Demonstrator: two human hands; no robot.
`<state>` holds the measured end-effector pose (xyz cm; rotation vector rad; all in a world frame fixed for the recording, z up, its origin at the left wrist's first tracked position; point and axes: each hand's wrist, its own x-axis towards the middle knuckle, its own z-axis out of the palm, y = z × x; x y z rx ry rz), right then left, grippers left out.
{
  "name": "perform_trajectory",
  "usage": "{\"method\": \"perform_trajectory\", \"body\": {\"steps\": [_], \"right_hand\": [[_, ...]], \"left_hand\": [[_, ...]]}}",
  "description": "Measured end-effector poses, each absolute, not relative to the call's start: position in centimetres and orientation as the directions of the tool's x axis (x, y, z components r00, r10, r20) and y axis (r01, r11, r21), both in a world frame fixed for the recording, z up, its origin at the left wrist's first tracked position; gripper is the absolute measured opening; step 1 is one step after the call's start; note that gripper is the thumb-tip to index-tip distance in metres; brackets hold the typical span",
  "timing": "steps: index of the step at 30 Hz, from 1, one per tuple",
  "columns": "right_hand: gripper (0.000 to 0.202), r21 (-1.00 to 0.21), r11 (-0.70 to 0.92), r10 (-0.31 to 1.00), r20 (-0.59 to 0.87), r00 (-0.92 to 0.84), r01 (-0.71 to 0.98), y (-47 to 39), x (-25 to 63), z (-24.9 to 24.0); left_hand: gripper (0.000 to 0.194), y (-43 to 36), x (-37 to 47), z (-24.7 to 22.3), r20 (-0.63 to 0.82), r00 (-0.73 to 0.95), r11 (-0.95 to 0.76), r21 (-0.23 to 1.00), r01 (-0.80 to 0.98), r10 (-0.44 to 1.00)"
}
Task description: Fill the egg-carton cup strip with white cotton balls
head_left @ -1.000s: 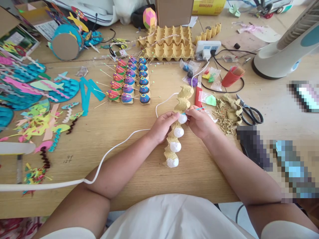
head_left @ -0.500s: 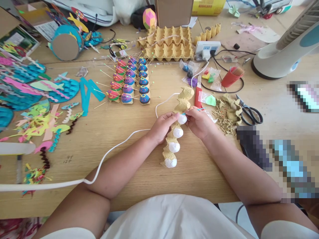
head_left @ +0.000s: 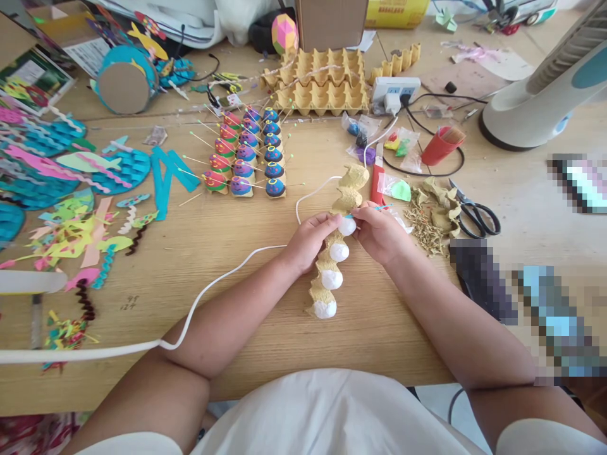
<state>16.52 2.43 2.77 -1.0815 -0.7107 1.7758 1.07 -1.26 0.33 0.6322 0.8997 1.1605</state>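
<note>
A strip of yellowish egg carton [head_left: 324,260] runs lengthwise in front of me, bare cups at its far end. White clay-like coating [head_left: 339,252] covers several of its nearer bumps. My left hand [head_left: 307,243] is closed on the strip's left side, thumb near the farthest white bump. From the right, my right hand [head_left: 380,234] pinches a thin blue stick-like tool [head_left: 385,207], its tip at that same white bump. The fingers partly hide the tool, so its exact kind is unclear.
Painted carton strips [head_left: 244,168] with pins stand behind. Beyond them lie egg trays [head_left: 322,98] and a power strip [head_left: 396,88]. Scissors [head_left: 477,218], carton scraps [head_left: 434,212] and a red cup [head_left: 441,146] are at right. A white cable [head_left: 213,287] crosses my left arm.
Hardly anything differs. Both hands stay at the same white bump, and the blue tool has shifted only slightly.
</note>
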Motion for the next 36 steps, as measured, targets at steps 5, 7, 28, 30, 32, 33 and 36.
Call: {"method": "perform_trajectory", "body": {"steps": [5,7,28,30,32,33,36], "right_hand": [[0.042,-0.785,-0.450,0.893,-0.401,-0.206,-0.425,2.6,16.5,2.6],[0.046,-0.788,-0.454,0.891,-0.403,-0.208,-0.415,2.6,16.5,2.5],[0.051,-0.773,-0.369,0.929,-0.294,-0.224,-0.516,2.5,16.9,3.1],[0.048,-0.774,-0.364,0.931,-0.279,-0.237,-0.519,2.7,17.0,3.1],[0.046,-0.787,-0.381,0.923,-0.291,-0.252,-0.485,2.9,17.0,2.9],[0.047,-0.799,-0.389,0.919,-0.299,-0.257,-0.458,3.0,17.0,2.7],[0.052,-0.860,-0.350,0.931,-0.276,-0.239,-0.370,3.1,16.8,2.0]], "left_hand": [[0.049,-1.3,1.1,0.4,-0.278,0.121,0.301,0.819,-0.488,0.953],[0.050,-1.3,1.0,0.5,-0.284,0.124,0.307,0.817,-0.488,0.951],[0.053,-0.9,0.6,0.5,-0.292,0.131,0.312,0.748,-0.586,0.947],[0.052,-0.5,0.3,0.3,-0.329,0.150,0.349,0.707,-0.616,0.932],[0.049,-0.2,0.0,0.1,-0.351,0.170,0.374,0.674,-0.637,0.921],[0.048,-0.1,-0.2,0.1,-0.351,0.177,0.378,0.666,-0.643,0.919],[0.044,0.2,-0.4,0.3,-0.336,0.186,0.371,0.655,-0.659,0.923]]}}
